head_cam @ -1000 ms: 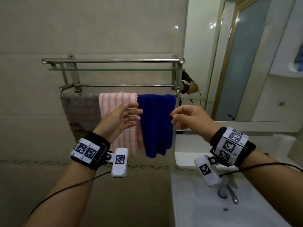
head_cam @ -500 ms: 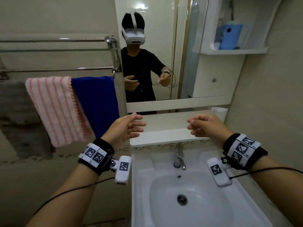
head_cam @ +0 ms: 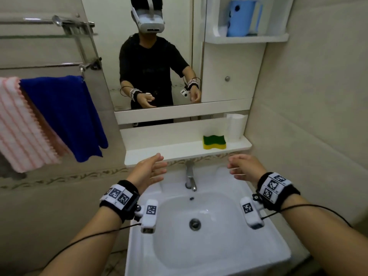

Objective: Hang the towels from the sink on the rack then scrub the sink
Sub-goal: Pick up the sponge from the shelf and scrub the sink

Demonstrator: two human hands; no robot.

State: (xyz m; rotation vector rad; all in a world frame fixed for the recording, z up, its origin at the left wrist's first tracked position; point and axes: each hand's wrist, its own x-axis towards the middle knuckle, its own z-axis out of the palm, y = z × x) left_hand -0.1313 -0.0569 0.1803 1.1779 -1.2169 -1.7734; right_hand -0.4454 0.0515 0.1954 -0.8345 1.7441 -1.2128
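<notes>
— Since a second ago, what changed?
— Both hands have swung away from the rack [head_cam: 59,22] and now hover over the sink [head_cam: 201,234].
— And the towels?
— Far left, the pink striped towel [head_cam: 18,124] hangs on the rack's lower bar, with the blue towel [head_cam: 61,114] just beside it and overlapping its edge.
— The left hand?
— The left hand [head_cam: 148,172] floats above the sink's back left corner, grip released, fingers spread, holding nothing.
— Then?
— The faucet [head_cam: 190,176] stands between the hands; the basin is bare down to the drain [head_cam: 194,224]. A green and yellow sponge [head_cam: 214,142] lies on the shelf [head_cam: 179,151] above.
— The right hand?
— The right hand [head_cam: 247,168] hangs near the sink's back right corner, fingers loosely curled, grip empty.
</notes>
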